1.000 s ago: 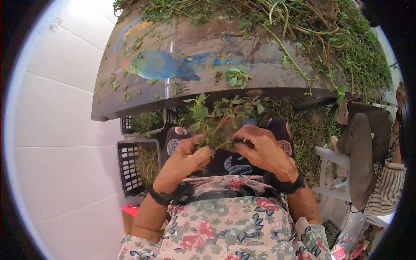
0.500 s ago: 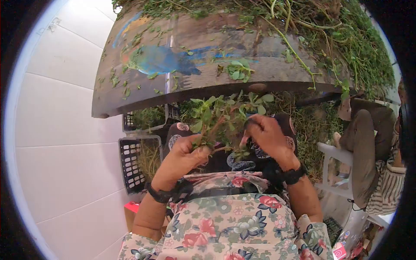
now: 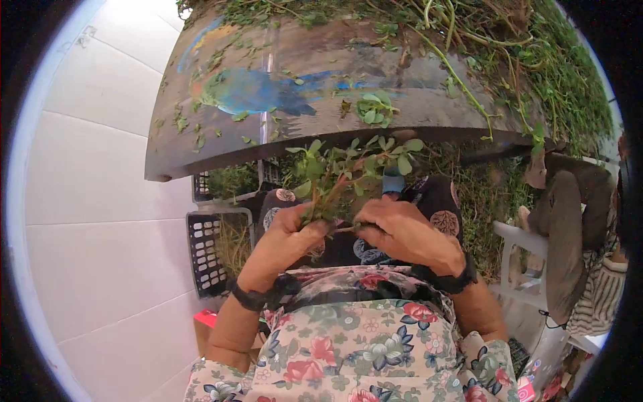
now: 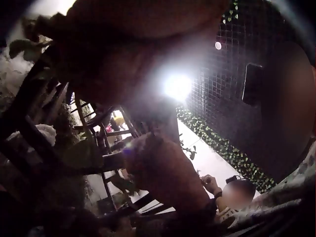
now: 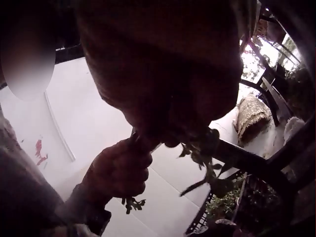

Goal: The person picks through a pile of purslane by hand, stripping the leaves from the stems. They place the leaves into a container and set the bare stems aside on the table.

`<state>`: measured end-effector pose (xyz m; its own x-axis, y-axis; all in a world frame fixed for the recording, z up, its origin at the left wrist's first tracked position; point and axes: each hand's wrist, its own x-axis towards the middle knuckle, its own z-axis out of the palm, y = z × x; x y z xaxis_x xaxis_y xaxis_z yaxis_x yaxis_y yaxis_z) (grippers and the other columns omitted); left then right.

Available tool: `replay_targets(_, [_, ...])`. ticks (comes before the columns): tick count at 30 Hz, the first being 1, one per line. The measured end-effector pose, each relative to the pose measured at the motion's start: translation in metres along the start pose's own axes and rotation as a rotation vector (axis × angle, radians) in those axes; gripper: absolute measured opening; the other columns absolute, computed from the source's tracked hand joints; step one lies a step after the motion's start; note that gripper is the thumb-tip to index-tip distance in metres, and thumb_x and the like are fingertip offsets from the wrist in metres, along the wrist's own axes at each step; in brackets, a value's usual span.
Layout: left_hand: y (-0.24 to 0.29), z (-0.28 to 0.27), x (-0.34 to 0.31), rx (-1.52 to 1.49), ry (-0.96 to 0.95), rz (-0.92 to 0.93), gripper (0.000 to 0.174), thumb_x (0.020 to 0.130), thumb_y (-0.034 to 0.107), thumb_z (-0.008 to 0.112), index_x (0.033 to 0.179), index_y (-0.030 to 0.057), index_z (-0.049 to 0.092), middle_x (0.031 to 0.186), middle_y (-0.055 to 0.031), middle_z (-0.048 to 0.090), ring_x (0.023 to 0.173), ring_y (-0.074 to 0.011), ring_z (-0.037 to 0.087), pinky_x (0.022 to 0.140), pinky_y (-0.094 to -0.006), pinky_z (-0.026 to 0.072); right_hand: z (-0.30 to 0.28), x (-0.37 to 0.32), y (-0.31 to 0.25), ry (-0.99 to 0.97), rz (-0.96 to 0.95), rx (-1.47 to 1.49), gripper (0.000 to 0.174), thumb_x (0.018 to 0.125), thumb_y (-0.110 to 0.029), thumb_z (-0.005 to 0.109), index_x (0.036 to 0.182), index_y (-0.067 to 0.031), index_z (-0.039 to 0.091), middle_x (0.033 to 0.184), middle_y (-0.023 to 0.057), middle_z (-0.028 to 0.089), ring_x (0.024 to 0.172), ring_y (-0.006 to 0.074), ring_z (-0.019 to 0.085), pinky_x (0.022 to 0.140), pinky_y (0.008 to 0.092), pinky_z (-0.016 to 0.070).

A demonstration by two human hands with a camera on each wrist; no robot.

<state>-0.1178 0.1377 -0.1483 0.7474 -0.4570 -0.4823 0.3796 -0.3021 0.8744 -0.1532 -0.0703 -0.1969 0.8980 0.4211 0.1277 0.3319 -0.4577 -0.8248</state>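
Observation:
Over the lap, my left hand point(image 3: 287, 240) grips the lower stems of a bunch of purslane point(image 3: 340, 182), with reddish stems and rounded green leaves pointing up toward the table edge. Close to its right, my right hand point(image 3: 405, 231) has curled fingers pinching a stem point(image 3: 345, 229) that runs across from the left hand. In the dark right wrist view, leaves point(image 5: 202, 154) hang beneath the right hand, with the left hand's curled fingers point(image 5: 123, 170) beside it. The left wrist view is mostly shadowed and hides the grip.
A worn wooden table point(image 3: 221, 137) stands in front, with a small leafy sprig point(image 3: 376, 109) near its edge and a large heap of greens point(image 3: 569, 94) at right. Black crates point(image 3: 207, 254) sit at left below. Another person's leg point(image 3: 566, 248) is beside a white stool point(image 3: 519, 234).
My right hand moved away to the right and up, blurred, then came back down beside the left hand onto the stem. The left hand kept its grip on the bunch.

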Motion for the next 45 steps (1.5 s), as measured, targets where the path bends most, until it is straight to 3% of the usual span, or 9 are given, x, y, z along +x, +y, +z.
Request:
replay_targets(6, [-0.009,-0.005,-0.004,0.007,0.019,-0.138,0.023,0.082,0.014,0.058,0.104,0.0064,0.057,0.063,0.0068,0.048,0.051,-0.0018,0.037,0.044,-0.0178,0.0265,-0.01,-0.024,-0.002,-0.148,0.155,-0.077,0.011,0.079,-0.013,0.053,0.084,-0.0031,0.053,0.07,0.0189,0.057,0.068,0.0388,0.058,0.058,0.047,0.0457])
replay_targets(12, [-0.013,-0.007,-0.006,0.031,-0.011,-0.145,0.024,0.084,0.012,0.055,0.108,0.0066,0.056,0.065,0.0066,0.048,0.052,-0.0021,0.038,0.044,-0.0183,0.0274,0.002,-0.029,0.01,-0.032,0.199,-0.154,0.013,0.079,-0.013,0.05,0.086,-0.0028,0.053,0.07,0.0202,0.057,0.068,0.0393,0.057,0.059,0.0472,0.0451])
replay_targets(18, [-0.018,0.009,-0.001,-0.048,-0.067,-0.1,0.028,0.086,0.013,0.051,0.113,0.0074,0.052,0.065,0.0061,0.047,0.052,-0.0026,0.037,0.044,-0.0192,0.028,0.01,-0.003,0.025,0.295,0.477,0.334,0.015,0.08,-0.014,0.047,0.082,-0.0005,0.054,0.068,0.0226,0.056,0.068,0.0416,0.055,0.063,0.0464,0.0435])
replay_targets(24, [-0.01,0.011,0.009,0.049,-0.107,-0.048,0.031,0.085,0.012,0.049,0.115,0.0073,0.051,0.063,0.0046,0.046,0.051,-0.0031,0.037,0.044,-0.0201,0.0286,0.02,0.001,0.034,0.421,0.418,-0.011,0.013,0.079,-0.009,0.045,0.083,-0.0005,0.053,0.072,0.0218,0.056,0.067,0.0401,0.055,0.061,0.0454,0.0435])
replay_targets(27, [-0.006,0.006,0.007,0.076,-0.128,-0.069,0.031,0.085,0.012,0.049,0.116,0.0065,0.05,0.063,0.0045,0.047,0.052,-0.0034,0.038,0.045,-0.0198,0.0294,0.003,-0.012,0.071,0.518,0.052,-0.441,0.014,0.079,-0.005,0.042,0.086,-0.0007,0.053,0.084,0.0191,0.056,0.065,0.0383,0.054,0.056,0.0434,0.0432])
replay_targets(31, [-0.015,-0.003,0.007,0.155,-0.048,-0.016,0.032,0.084,0.009,0.05,0.116,0.0046,0.05,0.066,0.003,0.05,0.055,-0.0043,0.041,0.048,-0.02,0.033,-0.023,-0.015,0.038,0.447,0.545,0.909,0.022,0.083,-0.014,0.049,0.102,-0.005,0.052,0.08,0.0038,0.055,0.055,0.0052,0.043,0.042,0.0162,0.0303])
replay_targets(34, [-0.026,0.001,0.017,0.126,-0.085,0.052,0.031,0.084,0.008,0.051,0.114,0.0031,0.05,0.072,0.0014,0.055,0.059,-0.0055,0.046,0.051,-0.0205,0.0365,-0.024,0.002,-0.008,0.109,0.687,0.773,0.025,0.082,-0.016,0.051,0.103,-0.0031,0.054,0.079,0.0063,0.057,0.061,0.0083,0.05,0.046,0.0209,0.0379])
replay_targets(37, [-0.027,0.008,0.02,0.2,-0.124,0.126,0.029,0.084,0.008,0.05,0.112,0.0022,0.05,0.077,0.0005,0.058,0.064,-0.0063,0.049,0.054,-0.0201,0.0388,0.001,0.012,-0.01,0.193,0.25,0.223,0.036,0.078,-0.025,0.057,0.106,-0.0032,0.055,0.093,0.015,0.061,0.081,0.0324,0.059,0.073,0.0384,0.0456])
replay_targets(45, [-0.009,0.007,0.014,0.013,-0.056,-0.091,0.021,0.084,0.01,0.051,0.105,0.0043,0.054,0.076,0.0007,0.059,0.058,-0.0031,0.047,0.049,-0.0174,0.0363,0.003,0.012,-0.01,0.125,0.469,0.307,0.03,0.078,-0.024,0.058,0.1,-0.0038,0.059,0.091,0.0169,0.062,0.086,0.0313,0.06,0.077,0.0377,0.0448])
